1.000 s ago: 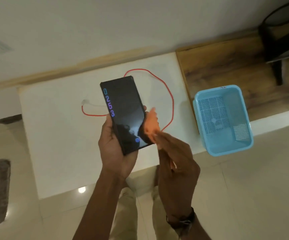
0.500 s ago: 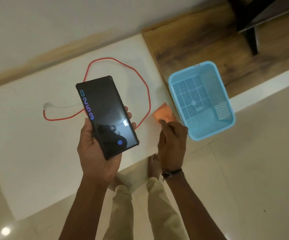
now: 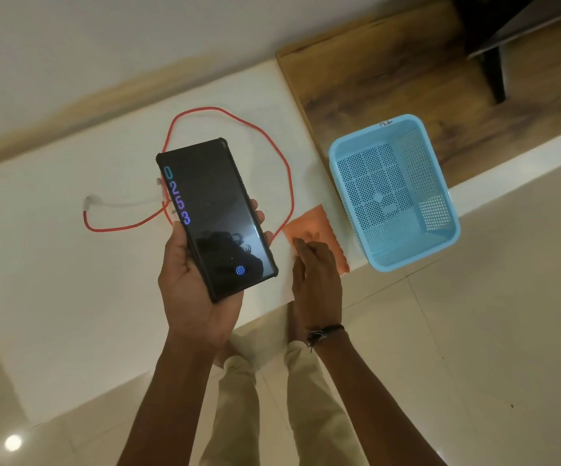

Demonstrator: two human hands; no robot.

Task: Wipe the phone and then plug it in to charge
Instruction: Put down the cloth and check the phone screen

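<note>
White glossy low table top (image 3: 54, 264): broad, smooth slab running along the wall, with a brown wood-grain panel (image 3: 373, 82) butting against its far right end.

Pale blue perforated plastic basket (image 3: 440, 183): rectangular, rounded corners, mesh walls and floor, standing at the table's right front edge and partly over the wood panel.

Black rectangular smartphone in a dark bumper case (image 3: 217, 218): held above the table, not resting on it. Long axis runs from lower right near the person up to upper left toward the wall; the screen faces up. Glass is glossy and reflective, showing coloured digits down its left edge and a round fingerprint icon near the lower end.

Left hand (image 3: 195, 290): clamped on the phone's lower half, palm under the back, thumb along the left edge, fingertips (image 3: 259, 210) curling over the right edge.

Right hand (image 3: 316, 277): back upward, fingers lowered onto the cloth at the table's front edge; whether they pinch it cannot be told. A dark cord bracelet (image 3: 324, 332) circles the wrist.

Red charging cable with white plug ends (image 3: 285, 169): thin, looped loosely on the table behind the phone.

Small orange textured cloth (image 3: 319, 227): flat on the table, between cable and basket, just beside the basket.
</note>
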